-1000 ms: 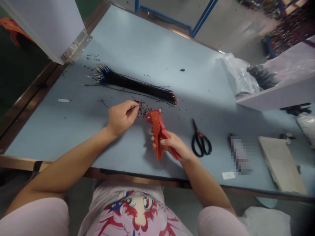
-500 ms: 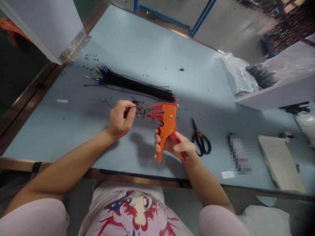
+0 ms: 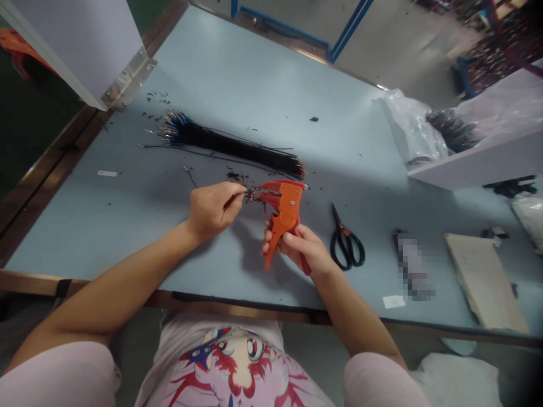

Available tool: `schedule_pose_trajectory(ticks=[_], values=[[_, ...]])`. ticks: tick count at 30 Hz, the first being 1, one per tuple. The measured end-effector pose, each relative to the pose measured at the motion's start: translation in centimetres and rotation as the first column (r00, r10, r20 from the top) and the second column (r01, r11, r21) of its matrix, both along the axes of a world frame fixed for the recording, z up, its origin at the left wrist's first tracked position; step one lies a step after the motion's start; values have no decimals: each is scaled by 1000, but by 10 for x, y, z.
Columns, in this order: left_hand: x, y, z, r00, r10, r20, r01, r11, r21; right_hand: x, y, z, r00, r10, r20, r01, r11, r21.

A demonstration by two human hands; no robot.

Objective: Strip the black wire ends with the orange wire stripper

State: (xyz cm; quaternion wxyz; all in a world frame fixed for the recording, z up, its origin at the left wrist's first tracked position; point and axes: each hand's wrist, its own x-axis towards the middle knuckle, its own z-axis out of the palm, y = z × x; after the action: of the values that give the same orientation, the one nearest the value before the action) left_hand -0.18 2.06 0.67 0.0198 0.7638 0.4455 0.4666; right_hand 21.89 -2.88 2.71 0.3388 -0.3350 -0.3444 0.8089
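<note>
My left hand (image 3: 215, 209) is closed in a pinch on a thin black wire (image 3: 190, 176); its one end with a terminal sticks out behind the hand, the other points toward the tool's jaws. My right hand (image 3: 303, 247) wraps the handles of an orange and red wire stripper (image 3: 288, 206), its jaws facing left. Whether the wire tip sits inside the jaws I cannot tell. Just beyond both hands lies a bundle of black wires (image 3: 237, 148), with blue and metal ends at the left and bare copper ends at the right. Small black scraps (image 3: 236, 178) lie under the jaws.
Black-handled scissors (image 3: 347, 243) lie right of my right hand. Farther right are a blurred-out item (image 3: 413, 265), a white label (image 3: 394, 302) and a cardboard piece (image 3: 486, 280). Plastic bags (image 3: 413, 127) sit at the back right. A white panel (image 3: 85, 51) stands at the back left.
My left hand has moved right with the wire, closer to the stripper's jaws. The stripper has shifted slightly left, and its handles look closer together.
</note>
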Motion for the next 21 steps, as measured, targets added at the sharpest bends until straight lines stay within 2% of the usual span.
schedule_pose_trajectory(ticks=[7,13,21], values=[[2,-2,1,998,-39,-53,37,999,-37,-2,-3,1,999,32,41,-33,999,27],[4,-3,1,997,-73,-38,73,997,5,-5,-4,4,997,57,49,-59,998,27],[5,-4,1,996,-65,-55,64,998,-28,-6,-5,3,996,79,44,-79,997,10]])
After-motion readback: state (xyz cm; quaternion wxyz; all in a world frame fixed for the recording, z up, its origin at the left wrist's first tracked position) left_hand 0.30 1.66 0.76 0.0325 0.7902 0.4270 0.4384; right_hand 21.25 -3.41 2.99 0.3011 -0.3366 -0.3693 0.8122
